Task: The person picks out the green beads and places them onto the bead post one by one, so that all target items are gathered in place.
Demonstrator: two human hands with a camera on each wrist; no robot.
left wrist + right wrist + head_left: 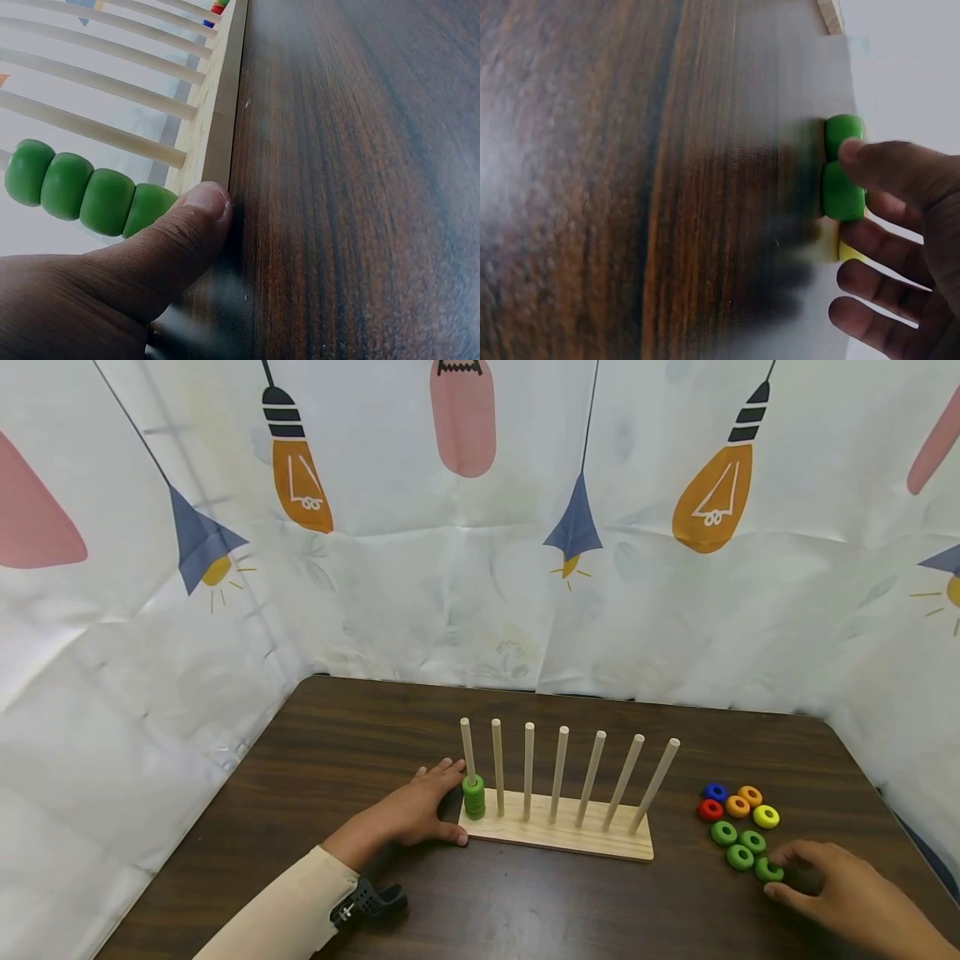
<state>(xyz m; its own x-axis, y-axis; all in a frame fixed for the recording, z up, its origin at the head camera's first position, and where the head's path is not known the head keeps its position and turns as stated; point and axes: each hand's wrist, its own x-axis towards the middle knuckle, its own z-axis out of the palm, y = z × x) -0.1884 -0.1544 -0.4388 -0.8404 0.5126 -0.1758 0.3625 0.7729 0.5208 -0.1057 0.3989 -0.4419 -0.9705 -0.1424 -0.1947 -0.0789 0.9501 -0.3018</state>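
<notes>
A wooden peg board point(555, 831) with several upright pegs lies on the table. Several green rings point(474, 797) are stacked on its leftmost peg. My left hand point(416, 806) holds the board's left end, thumb along the front edge and fingers reaching toward the back. In the left wrist view the thumb point(191, 217) presses on the board's edge beside the green stack. At the right, my right hand point(840, 885) has its thumb and forefinger around a loose green ring point(767, 872). The right wrist view shows the thumb overlapping that ring point(844, 193), the other fingers spread.
More loose rings lie beyond the right hand: green point(724, 833), red point(711, 811), blue point(716, 792), orange point(738, 807) and yellow point(766, 816). The dark wooden table point(360, 718) meets a patterned white curtain point(420, 602) at the back and sides.
</notes>
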